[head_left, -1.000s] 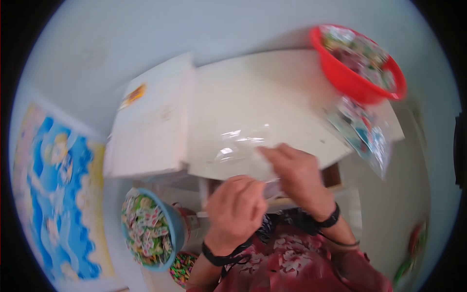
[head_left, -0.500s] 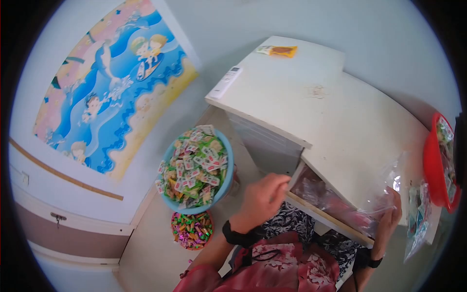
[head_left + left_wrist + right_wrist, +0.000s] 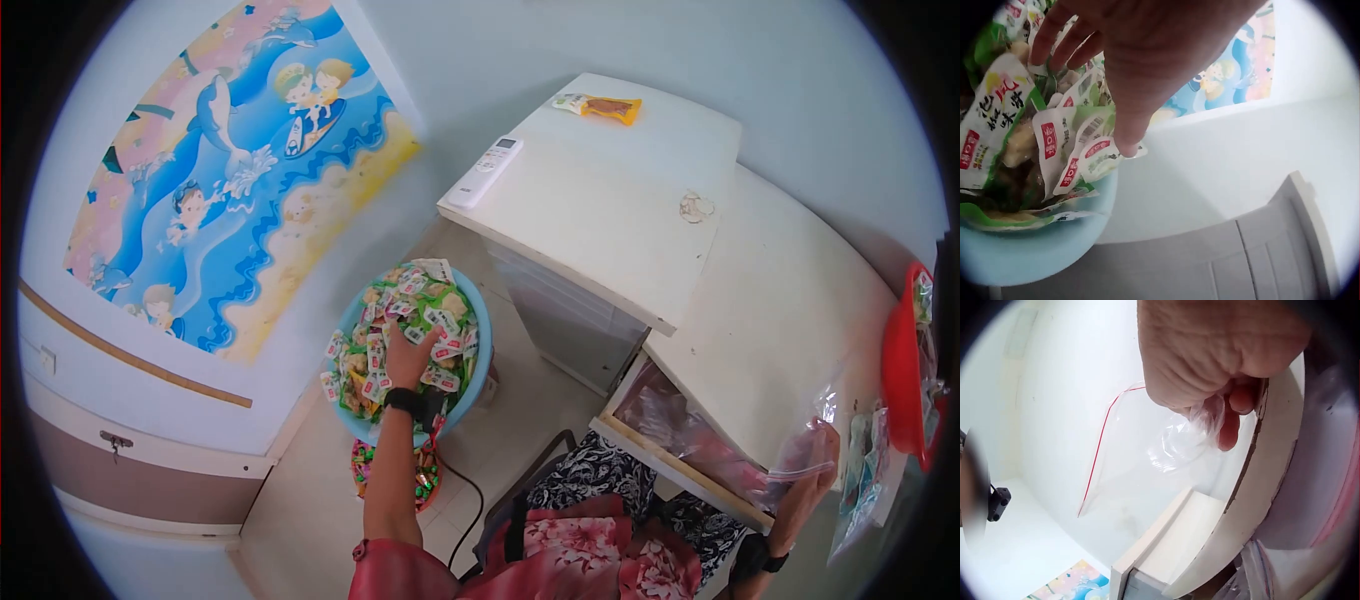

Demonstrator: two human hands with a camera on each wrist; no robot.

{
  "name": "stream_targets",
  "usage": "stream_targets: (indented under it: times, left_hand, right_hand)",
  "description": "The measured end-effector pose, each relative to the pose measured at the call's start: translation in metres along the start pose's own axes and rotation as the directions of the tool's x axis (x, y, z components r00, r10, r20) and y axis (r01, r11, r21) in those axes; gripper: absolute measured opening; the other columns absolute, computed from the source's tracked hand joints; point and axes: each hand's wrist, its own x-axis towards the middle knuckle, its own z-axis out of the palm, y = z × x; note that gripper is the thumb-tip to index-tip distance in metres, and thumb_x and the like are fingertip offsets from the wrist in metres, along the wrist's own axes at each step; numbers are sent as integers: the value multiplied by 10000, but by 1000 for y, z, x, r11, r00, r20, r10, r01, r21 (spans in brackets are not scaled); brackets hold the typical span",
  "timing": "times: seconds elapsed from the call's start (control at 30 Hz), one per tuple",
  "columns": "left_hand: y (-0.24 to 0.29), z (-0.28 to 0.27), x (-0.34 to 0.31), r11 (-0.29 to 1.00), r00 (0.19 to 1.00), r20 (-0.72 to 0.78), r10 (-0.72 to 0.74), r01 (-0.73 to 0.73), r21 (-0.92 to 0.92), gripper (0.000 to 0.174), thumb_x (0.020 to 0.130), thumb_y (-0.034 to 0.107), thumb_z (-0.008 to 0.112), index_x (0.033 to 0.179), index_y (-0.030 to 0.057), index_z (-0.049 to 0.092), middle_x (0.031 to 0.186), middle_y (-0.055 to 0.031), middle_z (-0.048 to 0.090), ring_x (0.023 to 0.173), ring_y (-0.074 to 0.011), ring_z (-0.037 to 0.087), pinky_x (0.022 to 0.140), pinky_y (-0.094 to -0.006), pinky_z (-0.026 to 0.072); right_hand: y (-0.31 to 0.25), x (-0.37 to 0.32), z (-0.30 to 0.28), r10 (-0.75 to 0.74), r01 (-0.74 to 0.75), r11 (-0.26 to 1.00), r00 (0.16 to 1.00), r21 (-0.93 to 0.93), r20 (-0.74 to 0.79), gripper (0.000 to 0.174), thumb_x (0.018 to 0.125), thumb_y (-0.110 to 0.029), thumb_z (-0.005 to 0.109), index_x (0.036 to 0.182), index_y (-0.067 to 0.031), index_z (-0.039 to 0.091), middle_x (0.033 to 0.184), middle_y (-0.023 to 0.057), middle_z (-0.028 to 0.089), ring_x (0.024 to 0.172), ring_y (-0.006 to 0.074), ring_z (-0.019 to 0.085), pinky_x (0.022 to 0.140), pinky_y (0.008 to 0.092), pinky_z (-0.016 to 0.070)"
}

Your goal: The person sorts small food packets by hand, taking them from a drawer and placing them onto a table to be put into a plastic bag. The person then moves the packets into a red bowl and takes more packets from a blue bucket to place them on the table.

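Note:
My left hand (image 3: 408, 358) lies on the heap of small snack packets (image 3: 385, 295) in a light blue tub (image 3: 486, 350). In the left wrist view its fingers reach down among the green and white packets (image 3: 1004, 119), thumb (image 3: 1127, 140) spread apart from them at a packet's edge. Off to the right, my right hand (image 3: 815, 465) grips a clear zip bag (image 3: 800, 458) near the desk's front edge. The right wrist view shows the bag's thin plastic (image 3: 1172, 444) bunched in the curled fingers, its red zip line hanging to one side.
A drawer (image 3: 650, 410) with plastic bags inside stands pulled out under the white desk (image 3: 770, 300). A red basin (image 3: 905, 370) of packets is at far right, beside bagged items (image 3: 865, 460). A remote (image 3: 487, 172) and a yellow packet (image 3: 610, 107) lie on the desk. Wrapped candies (image 3: 425, 480) sit below the tub.
The head view has swung left. My hands, close together over the desk at first, have parted. The left has moved into the tub; the right has kept the clear bag at the right.

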Motion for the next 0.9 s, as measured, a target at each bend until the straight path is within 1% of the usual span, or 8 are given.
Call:
stream_targets:
  times: [0.07, 0.3, 0.4, 0.5, 0.6, 0.67, 0.8, 0.9]
  left_hand:
    - [5, 17, 15, 999, 1000, -2, -4, 4, 40, 1183, 757, 645, 839, 1546, -100, 368, 1413, -325, 579, 1280, -392, 614, 1031, -465, 511]
    - [38, 49, 15, 991, 985, -133, 109, -119, -66, 1008, 724, 522, 873, 1476, -21, 480, 1342, -338, 586, 1199, -472, 614, 984, -524, 509]
    - [50, 52, 15, 999, 1000, -6, 8, -7, 52, 957, 754, 463, 865, 1496, 17, 456, 1255, -327, 592, 1167, -484, 610, 975, -532, 511]
    - [43, 62, 17, 991, 998, -62, 32, -24, 129, 881, 768, 441, 849, 1471, 52, 487, 1240, -317, 602, 1141, -490, 622, 957, -537, 520]
    - [43, 60, 17, 997, 999, 37, -24, 21, 68, 802, 767, 374, 842, 1438, 64, 532, 1252, -302, 601, 1137, -491, 623, 956, -545, 520]
    - [24, 69, 20, 997, 996, -56, 68, -70, -28, 721, 753, 287, 843, 1381, 62, 571, 1208, -269, 640, 1103, -460, 651, 931, -528, 531]
    - [-11, 74, 29, 924, 989, -88, 120, -144, -354, 582, 726, 126, 834, 1261, 49, 619, 1084, -202, 720, 1002, -390, 711, 871, -475, 553]
    - [-26, 62, 28, 868, 994, -75, 82, -109, -484, 497, 716, 22, 825, 1174, 28, 632, 1010, -104, 753, 887, -232, 731, 780, -359, 565]
  right_hand:
    - [4, 1, 0, -22, 23, 1000, 999, -16, 31, 279, 1078, -297, 578, 1195, -65, 680, 898, -51, 560, 790, 46, 488, 675, 199, 379]
    - [6, 1, 1, 28, -28, 999, 999, -18, 27, 263, 1067, -286, 604, 1178, -59, 677, 929, -53, 570, 809, 32, 493, 667, 181, 374]
    - [3, 0, 8, 1, -1, 999, 1000, -33, -1, 253, 1066, -266, 600, 1177, -53, 681, 899, -49, 567, 783, 38, 488, 651, 184, 370]
    - [2, 0, 9, -29, 28, 998, 1000, -63, -9, 243, 1066, -257, 601, 1171, -55, 685, 906, -49, 571, 786, 35, 485, 651, 180, 369]
    - [4, 0, 6, -3, 4, 996, 1000, -90, 6, 244, 1066, -246, 597, 1181, -47, 678, 966, -38, 581, 842, 49, 498, 697, 187, 385]
    - [3, 0, 2, 41, -36, 994, 998, -101, 49, 269, 1068, -244, 592, 1210, -25, 658, 1080, -15, 594, 951, 78, 525, 791, 203, 416]
    - [-5, -2, 9, -95, 95, 981, 995, -168, 11, 245, 1072, -250, 580, 1167, -48, 681, 983, -31, 588, 839, 53, 494, 711, 203, 399]
    - [-8, -2, 9, -54, 54, 989, 999, -140, 3, 252, 1071, -255, 581, 1177, -47, 677, 993, -31, 587, 844, 52, 495, 718, 207, 402]
